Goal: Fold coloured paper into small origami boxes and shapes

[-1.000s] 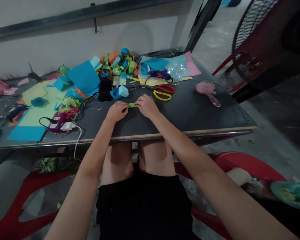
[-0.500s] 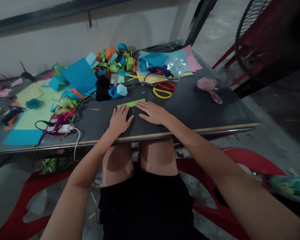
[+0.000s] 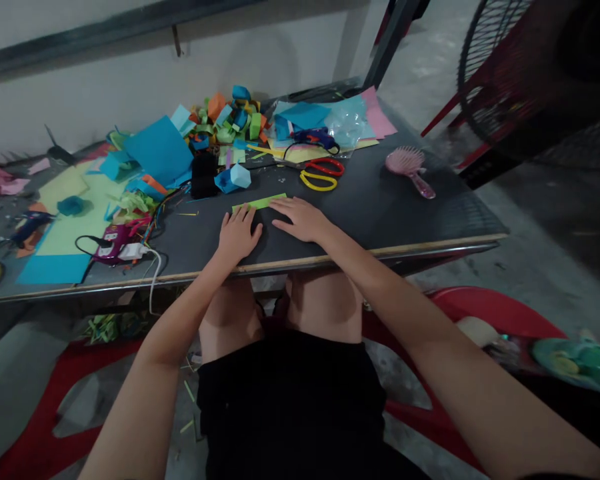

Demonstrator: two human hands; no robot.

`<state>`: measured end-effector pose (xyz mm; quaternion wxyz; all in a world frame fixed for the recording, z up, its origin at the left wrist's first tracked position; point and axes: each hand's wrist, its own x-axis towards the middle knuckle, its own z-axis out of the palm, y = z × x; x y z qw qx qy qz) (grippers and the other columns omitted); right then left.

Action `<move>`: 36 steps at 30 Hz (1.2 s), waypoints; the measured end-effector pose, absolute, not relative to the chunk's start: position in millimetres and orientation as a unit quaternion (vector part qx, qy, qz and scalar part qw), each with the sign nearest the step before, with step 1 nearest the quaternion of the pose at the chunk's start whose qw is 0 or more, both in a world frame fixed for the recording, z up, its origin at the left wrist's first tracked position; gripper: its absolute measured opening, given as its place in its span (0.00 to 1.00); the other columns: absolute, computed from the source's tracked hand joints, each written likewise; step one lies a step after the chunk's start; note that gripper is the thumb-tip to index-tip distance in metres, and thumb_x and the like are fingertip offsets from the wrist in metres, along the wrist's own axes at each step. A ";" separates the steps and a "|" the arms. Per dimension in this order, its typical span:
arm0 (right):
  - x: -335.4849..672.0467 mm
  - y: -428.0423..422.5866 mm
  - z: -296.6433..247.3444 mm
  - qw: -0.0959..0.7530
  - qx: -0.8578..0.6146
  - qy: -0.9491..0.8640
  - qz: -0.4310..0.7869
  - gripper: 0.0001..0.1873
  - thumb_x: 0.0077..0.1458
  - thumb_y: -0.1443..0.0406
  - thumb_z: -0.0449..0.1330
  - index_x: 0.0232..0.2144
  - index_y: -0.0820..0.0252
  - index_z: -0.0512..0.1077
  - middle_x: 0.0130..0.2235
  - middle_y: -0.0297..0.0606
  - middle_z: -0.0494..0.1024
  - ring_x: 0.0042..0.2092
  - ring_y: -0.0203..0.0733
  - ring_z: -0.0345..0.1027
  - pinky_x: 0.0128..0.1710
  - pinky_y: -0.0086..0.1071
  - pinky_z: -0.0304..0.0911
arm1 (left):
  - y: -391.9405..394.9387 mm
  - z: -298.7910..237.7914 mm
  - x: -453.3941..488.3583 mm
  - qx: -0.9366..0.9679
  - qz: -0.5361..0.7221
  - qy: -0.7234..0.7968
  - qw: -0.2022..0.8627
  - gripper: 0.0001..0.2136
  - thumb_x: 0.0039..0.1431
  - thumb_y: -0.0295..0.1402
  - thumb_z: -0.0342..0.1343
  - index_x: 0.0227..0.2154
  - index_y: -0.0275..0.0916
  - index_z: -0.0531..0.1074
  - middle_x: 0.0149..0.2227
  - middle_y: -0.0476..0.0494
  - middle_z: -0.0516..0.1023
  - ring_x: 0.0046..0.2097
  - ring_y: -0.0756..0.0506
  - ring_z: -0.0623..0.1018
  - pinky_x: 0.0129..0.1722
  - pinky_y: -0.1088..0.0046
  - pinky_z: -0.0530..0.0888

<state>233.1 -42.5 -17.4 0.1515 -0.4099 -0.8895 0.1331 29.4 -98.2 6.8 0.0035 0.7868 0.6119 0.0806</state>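
Note:
A narrow strip of lime-green paper (image 3: 261,202) lies flat on the dark grey table (image 3: 365,213). The fingertips of my left hand (image 3: 239,233) rest on its left end, fingers stretched out and thumb apart. On its right end lie the fingers of my right hand (image 3: 300,219), flat and spread. Neither hand grips anything. Just behind the strip sits a folded blue paper piece (image 3: 233,178). Scissors with one red and one yellow handle (image 3: 319,181) lie beyond my right hand.
A pink hairbrush (image 3: 411,168) lies at the right. Behind are a heap of folded paper pieces (image 3: 225,117) and a blue glue gun (image 3: 316,138). A purple power strip (image 3: 113,243) with cables and blue sheets (image 3: 159,152) are at left. A fan (image 3: 495,87) stands right of the table.
Both hands stay flat on the green strip with almost no movement. The whole view has shifted slightly.

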 end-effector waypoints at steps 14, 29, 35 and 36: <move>231.9 -42.3 -19.6 0.207 -0.425 -0.872 0.130 0.27 0.65 0.57 0.50 0.62 0.61 0.67 0.63 0.45 0.69 0.66 0.53 0.60 0.66 0.51 0.55 | -98.0 6.3 27.1 0.784 0.108 0.611 0.000 0.23 0.68 0.40 0.45 0.61 0.36 0.65 0.66 0.38 0.65 0.66 0.40 0.66 0.67 0.58 0.61; 230.2 -42.4 -20.3 0.209 -0.427 -0.871 0.125 0.26 0.65 0.58 0.49 0.61 0.59 0.68 0.63 0.43 0.70 0.66 0.51 0.60 0.66 0.52 0.55 | -100.4 2.8 27.0 0.739 0.129 0.661 -0.013 0.24 0.67 0.42 0.45 0.63 0.40 0.65 0.66 0.42 0.66 0.68 0.38 0.64 0.68 0.53 0.59; 230.9 -42.2 -19.3 0.218 -0.421 -0.871 0.127 0.25 0.65 0.59 0.50 0.61 0.62 0.69 0.63 0.45 0.70 0.66 0.51 0.61 0.66 0.51 0.56 | -97.6 1.7 26.7 0.739 0.115 0.664 -0.013 0.26 0.67 0.42 0.45 0.64 0.35 0.63 0.67 0.38 0.64 0.68 0.37 0.63 0.66 0.55 0.63; 231.3 -41.8 -19.7 0.220 -0.420 -0.871 0.128 0.25 0.65 0.59 0.50 0.60 0.61 0.69 0.63 0.45 0.71 0.66 0.51 0.61 0.65 0.51 0.57 | -97.2 1.7 26.6 0.740 0.112 0.663 -0.014 0.26 0.67 0.42 0.45 0.64 0.34 0.63 0.67 0.37 0.64 0.68 0.36 0.63 0.65 0.55 0.63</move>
